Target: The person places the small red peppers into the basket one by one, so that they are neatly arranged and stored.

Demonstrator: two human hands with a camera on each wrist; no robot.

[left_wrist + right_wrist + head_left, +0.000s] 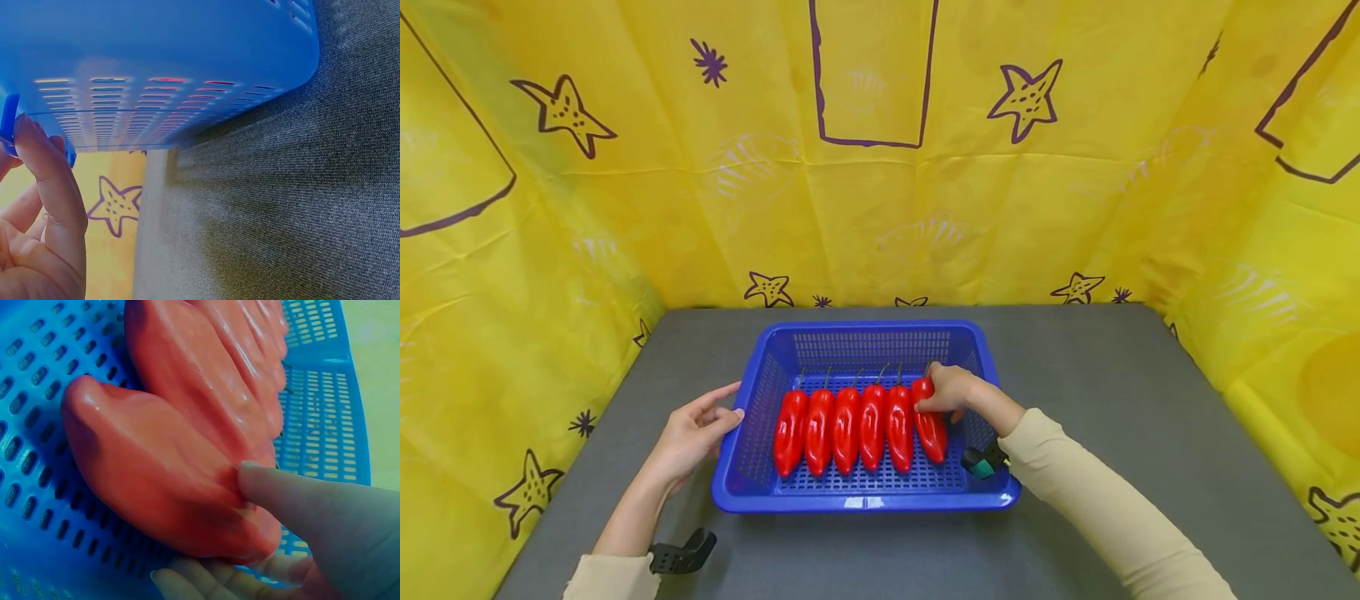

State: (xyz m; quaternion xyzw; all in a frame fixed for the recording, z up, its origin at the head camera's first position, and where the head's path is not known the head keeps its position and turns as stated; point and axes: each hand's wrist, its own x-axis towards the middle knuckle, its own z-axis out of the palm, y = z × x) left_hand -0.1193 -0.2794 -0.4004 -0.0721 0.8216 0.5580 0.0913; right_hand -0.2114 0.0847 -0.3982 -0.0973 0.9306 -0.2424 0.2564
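Several glossy red chili peppers with green stems lie side by side in a blue plastic basket. My right hand grips the rightmost pepper near its stem end. In the right wrist view the thumb lies on top of that pepper and the fingers pass beneath its side. This pepper tilts slightly against the row. My left hand pinches the basket's left rim between thumb and fingers. The left wrist view shows the hand at the rim beside the slotted outer wall.
The basket stands on a dark grey table. Yellow cloth printed with stars and fish bones rises behind and at both sides. Dark wrist straps sit on both forearms.
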